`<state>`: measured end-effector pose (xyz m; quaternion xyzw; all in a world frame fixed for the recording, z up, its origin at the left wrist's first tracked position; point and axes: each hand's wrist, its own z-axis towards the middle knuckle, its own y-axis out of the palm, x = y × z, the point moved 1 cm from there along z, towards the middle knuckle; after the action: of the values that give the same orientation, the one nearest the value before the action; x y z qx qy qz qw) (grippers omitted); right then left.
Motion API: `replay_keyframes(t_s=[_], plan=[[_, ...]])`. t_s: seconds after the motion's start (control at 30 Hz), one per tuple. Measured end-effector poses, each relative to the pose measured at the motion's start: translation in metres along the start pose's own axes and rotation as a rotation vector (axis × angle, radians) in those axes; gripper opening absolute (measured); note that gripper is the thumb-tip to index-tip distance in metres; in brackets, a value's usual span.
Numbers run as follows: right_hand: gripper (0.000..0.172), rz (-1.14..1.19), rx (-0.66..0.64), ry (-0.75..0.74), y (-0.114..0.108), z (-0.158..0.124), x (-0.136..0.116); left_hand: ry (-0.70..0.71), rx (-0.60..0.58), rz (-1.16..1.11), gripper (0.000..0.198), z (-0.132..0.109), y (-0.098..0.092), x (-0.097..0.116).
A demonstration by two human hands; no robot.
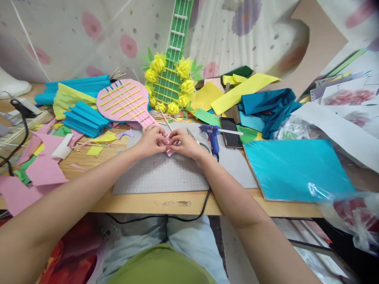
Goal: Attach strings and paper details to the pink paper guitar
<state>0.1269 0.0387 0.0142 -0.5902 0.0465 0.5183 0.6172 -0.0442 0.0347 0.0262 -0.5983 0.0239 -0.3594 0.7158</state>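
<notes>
A pink paper guitar (126,100) with yellow strips across its round body lies on the wooden table, its neck reaching down to the grey cutting mat (166,173). Both hands pinch the lower end of that pink neck. My left hand (150,141) grips it from the left with curled fingers. My right hand (186,142) holds it from the right, fingertips meeting the left hand's over the pink paper. Thin wooden sticks (164,117) lie just beyond the hands.
A green paper guitar (171,67) with yellow flowers leans at the back. A blue glue gun (212,136) and a phone (230,132) lie right of the hands. Folded blue and yellow paper (79,114), pink scraps (44,165) and a teal sheet (293,167) cover the table.
</notes>
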Motion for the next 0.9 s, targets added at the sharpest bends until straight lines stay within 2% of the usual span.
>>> replay_keyframes(t_s=[0.23, 0.5, 0.63, 0.9], plan=[[0.003, 0.004, 0.015, -0.030, 0.000, -0.001, -0.003, -0.097, -0.170, 0.021, 0.014, 0.010, -0.004, -0.001], [0.008, -0.007, -0.044, -0.055, -0.002, -0.002, -0.007, -0.030, -0.373, -0.008, 0.023, 0.022, -0.009, -0.011], [0.008, -0.004, -0.067, -0.058, -0.002, -0.002, -0.007, -0.003, -0.402, -0.022, 0.024, 0.024, -0.012, -0.012], [0.007, -0.011, -0.035, -0.036, -0.002, -0.002, -0.006, 0.003, -0.356, -0.020, 0.022, 0.022, -0.010, -0.011]])
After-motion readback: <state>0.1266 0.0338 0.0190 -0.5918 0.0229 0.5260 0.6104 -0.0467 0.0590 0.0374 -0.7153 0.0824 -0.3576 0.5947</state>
